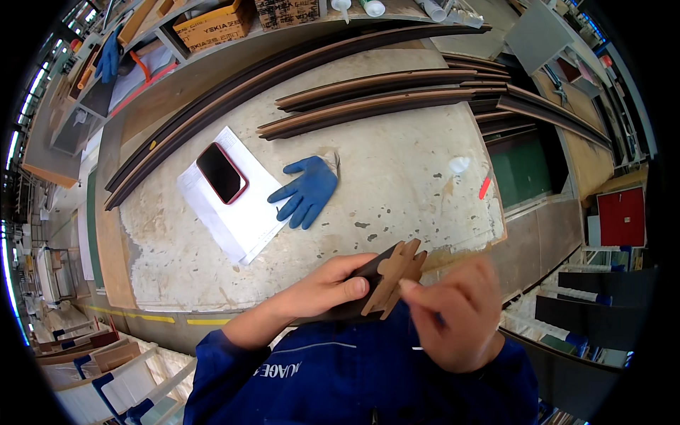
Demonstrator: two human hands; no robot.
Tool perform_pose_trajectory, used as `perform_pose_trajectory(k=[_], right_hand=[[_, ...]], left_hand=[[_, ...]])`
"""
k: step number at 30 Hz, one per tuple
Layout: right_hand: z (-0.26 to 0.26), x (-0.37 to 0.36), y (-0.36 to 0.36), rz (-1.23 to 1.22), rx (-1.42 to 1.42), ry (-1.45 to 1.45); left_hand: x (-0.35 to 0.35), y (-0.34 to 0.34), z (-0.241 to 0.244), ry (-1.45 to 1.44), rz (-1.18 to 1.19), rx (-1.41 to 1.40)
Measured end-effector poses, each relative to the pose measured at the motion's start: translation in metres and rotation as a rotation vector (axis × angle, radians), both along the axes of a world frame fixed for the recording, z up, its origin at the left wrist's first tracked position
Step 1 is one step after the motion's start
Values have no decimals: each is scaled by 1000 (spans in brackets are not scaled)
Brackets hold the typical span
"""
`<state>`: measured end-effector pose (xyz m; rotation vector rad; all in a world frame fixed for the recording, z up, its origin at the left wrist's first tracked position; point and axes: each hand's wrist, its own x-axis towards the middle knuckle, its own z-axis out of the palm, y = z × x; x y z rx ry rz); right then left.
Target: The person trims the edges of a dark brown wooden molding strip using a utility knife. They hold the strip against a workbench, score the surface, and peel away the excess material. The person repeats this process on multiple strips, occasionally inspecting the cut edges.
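My left hand (332,284) grips a dark-faced wooden moulding (366,272), thumb on top, close to my chest. Its profiled, bare brown end (390,284) points right, with notches and tongues along the cut. At that end my right hand (459,313) is blurred, its fingers curled and thumb and fingertip close to the cut face. Whether it pinches something small cannot be made out. Beyond my hands, a blue work glove (308,191) lies on the worktable (393,186), partly over printed paper sheets (212,226). On the sheets rests a smartphone (220,172) with a reddish case.
Long dark mouldings (297,66) run along the table's back, and shorter mouldings (372,109) reach past its right end. A red-handled tool (484,187) lies near the right edge. A shelf with cardboard boxes (210,26) and tubes stands behind; racks (579,303) flank me.
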<state>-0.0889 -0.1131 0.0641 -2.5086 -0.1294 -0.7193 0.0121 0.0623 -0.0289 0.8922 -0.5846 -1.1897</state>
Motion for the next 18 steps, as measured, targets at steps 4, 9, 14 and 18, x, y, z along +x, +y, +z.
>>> perform_pose_trajectory(k=[4,9,14,18], right_hand=[[-1,2,-7,-15,44,-8],[0,2,-1,78,22,-9],[0,3,-6,96,23,-14],[-2,2,-1,71,7,-42]], left_hand=[[0,-1,-2,-35,-2,-2],[0,0,-1,-36,-4,13],[0,-1,1,-15,-14,20],[2,-1,2,-26,-27,33]])
